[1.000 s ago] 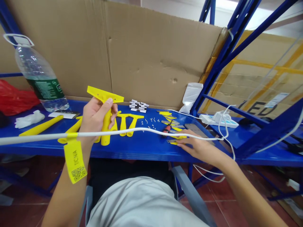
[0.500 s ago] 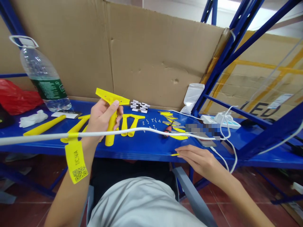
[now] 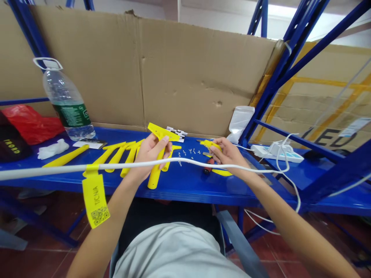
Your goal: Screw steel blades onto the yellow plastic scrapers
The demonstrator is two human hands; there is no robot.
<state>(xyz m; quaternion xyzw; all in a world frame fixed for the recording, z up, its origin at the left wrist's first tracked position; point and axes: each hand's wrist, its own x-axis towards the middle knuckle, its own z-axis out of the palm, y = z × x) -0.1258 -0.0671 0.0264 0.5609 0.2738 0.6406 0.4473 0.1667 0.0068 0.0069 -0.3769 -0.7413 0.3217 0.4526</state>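
Observation:
My left hand (image 3: 150, 152) is closed around a yellow T-shaped scraper handle (image 3: 155, 175), its wide head pointing up and away from me. My right hand (image 3: 228, 154) pinches a yellow plastic strip (image 3: 211, 144) above the right part of the bench. Just under those fingers lie more yellow pieces (image 3: 222, 172) with thin grey blades and a red-and-black screwdriver (image 3: 207, 166). Between the hands, small screws (image 3: 191, 151) are scattered on the blue surface. Several more yellow scraper handles (image 3: 116, 156) rest left of my left hand.
A white cable (image 3: 116, 166) with a yellow tag (image 3: 95, 200) crosses in front of both forearms. A large water bottle (image 3: 69, 104), red bag (image 3: 31, 123) and crumpled white glove-like item (image 3: 53, 149) stand left. A power strip (image 3: 290, 154) lies right; cardboard (image 3: 188, 69) walls the back.
My right hand has moved from the bench's front edge up and away to the pile of yellow pieces. The left hand, still holding the scraper handle, appears further right and slightly lower.

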